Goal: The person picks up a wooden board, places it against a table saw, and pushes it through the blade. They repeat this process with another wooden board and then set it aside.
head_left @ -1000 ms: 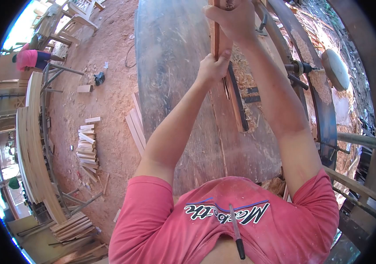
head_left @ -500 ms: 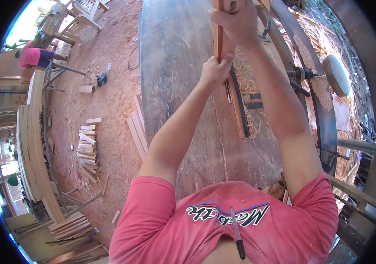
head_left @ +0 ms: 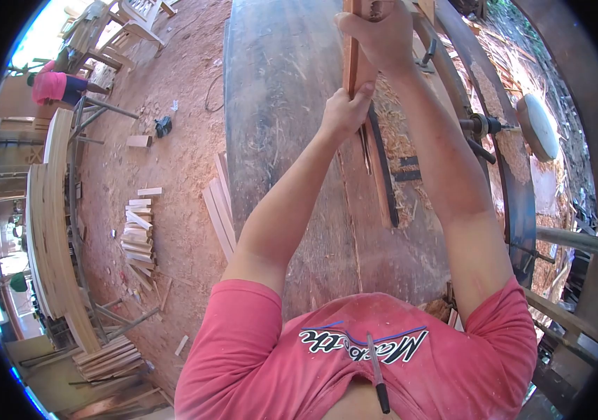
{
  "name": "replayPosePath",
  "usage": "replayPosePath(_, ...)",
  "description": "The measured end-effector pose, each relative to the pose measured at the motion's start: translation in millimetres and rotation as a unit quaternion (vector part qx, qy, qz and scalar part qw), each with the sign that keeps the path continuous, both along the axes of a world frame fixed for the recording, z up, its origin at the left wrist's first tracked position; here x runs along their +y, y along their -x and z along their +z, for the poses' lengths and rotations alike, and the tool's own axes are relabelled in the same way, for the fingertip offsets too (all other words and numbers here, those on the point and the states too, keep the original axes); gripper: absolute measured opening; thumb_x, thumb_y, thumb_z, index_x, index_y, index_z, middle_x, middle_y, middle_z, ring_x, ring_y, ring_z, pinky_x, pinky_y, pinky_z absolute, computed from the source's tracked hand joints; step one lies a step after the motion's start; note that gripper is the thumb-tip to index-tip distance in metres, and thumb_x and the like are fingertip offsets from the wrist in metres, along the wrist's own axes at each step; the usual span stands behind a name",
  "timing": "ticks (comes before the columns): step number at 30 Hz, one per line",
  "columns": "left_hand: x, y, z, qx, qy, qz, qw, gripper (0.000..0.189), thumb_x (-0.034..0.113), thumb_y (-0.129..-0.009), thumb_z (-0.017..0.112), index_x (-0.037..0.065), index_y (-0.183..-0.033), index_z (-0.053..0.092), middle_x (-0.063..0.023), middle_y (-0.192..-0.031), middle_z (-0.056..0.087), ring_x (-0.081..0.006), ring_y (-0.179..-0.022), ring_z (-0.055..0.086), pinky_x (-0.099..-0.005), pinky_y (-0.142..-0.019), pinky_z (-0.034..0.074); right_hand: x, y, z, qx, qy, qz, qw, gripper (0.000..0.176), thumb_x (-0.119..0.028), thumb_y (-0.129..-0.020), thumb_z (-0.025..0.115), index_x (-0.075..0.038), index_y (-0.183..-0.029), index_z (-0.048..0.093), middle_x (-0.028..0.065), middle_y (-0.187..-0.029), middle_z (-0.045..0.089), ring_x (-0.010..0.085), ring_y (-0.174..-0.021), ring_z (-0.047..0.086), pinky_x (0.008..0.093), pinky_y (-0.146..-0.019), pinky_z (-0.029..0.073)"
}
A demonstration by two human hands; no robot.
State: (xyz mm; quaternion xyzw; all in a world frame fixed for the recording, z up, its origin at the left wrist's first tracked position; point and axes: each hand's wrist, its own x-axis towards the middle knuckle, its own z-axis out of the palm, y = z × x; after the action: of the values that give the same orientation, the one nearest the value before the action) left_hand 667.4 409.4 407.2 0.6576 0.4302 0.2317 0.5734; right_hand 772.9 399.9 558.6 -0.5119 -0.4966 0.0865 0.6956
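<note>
Both my hands are on a reddish-brown wooden board at the top of the view; its far part runs out of frame. My left hand is closed around the near end, thumb along the side. Farther up, my right hand wraps over the board, its fingers partly hidden. Beneath lies a worn worktable dusted with sawdust. A dark-edged wooden strip, like a fence, runs along the table just below my hands, with wood shavings beside it.
At right, a round pale disc stands on a shaft beside metal bars. Stacked wooden pieces lie on the dirt floor at left, near a tall pile of planks. A person in pink bends over at far upper left.
Little differs. Both hands and the board sit very slightly farther right in view, with the grip unchanged. The person at far left has shifted a little.
</note>
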Motion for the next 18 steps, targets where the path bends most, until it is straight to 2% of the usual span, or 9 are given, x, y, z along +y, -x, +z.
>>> replayPosePath(2, 2, -1, -1, 0.000, 0.008, 0.005, 1.000, 0.059, 0.055, -0.101, 0.060, -0.003, -0.106, 0.068, -0.0063, -0.087, 0.067, -0.0138, -0.076, 0.064, -0.0332, -0.066, 0.052, 0, 1, 1, 0.008, 0.008, -0.004, 1.000, 0.032, -0.007, -0.068, 0.073, -0.003, -0.099, 0.064, -0.0006, -0.079, 0.061, 0.0103, -0.071, 0.059, 0.0270, -0.064, 0.047)
replayPosePath(4, 6, -3, -7, -0.025, -0.014, 0.009, 1.000, 0.059, 0.055, -0.100, 0.061, -0.003, -0.101, 0.068, -0.0061, -0.084, 0.067, -0.0137, -0.074, 0.064, -0.0330, -0.065, 0.052, 5, -2, -1, 0.004, -0.001, 0.001, 1.000, 0.033, -0.007, -0.068, 0.073, -0.003, -0.099, 0.064, -0.0006, -0.080, 0.062, 0.0101, -0.071, 0.059, 0.0270, -0.064, 0.047)
replayPosePath(10, 18, -10, -20, -0.002, -0.028, 0.025, 0.999, 0.056, 0.054, -0.100, 0.061, -0.001, -0.089, 0.067, -0.0049, -0.074, 0.064, -0.0141, -0.069, 0.063, -0.0333, -0.063, 0.051, 11, -3, -1, 0.007, -0.023, 0.021, 0.999, 0.034, -0.006, -0.069, 0.072, -0.002, -0.102, 0.064, -0.0003, -0.081, 0.062, 0.0097, -0.072, 0.059, 0.0269, -0.065, 0.048)
replayPosePath(18, 20, -11, -5, -0.002, -0.043, 0.026, 0.999, 0.056, 0.053, -0.100, 0.060, -0.002, -0.094, 0.069, -0.0074, -0.078, 0.066, -0.0149, -0.071, 0.063, -0.0336, -0.065, 0.051, 19, -8, -2, -0.012, -0.026, 0.025, 0.999, 0.033, -0.007, -0.070, 0.072, 0.000, -0.101, 0.063, 0.0009, -0.080, 0.063, 0.0100, -0.072, 0.060, 0.0275, -0.064, 0.049)
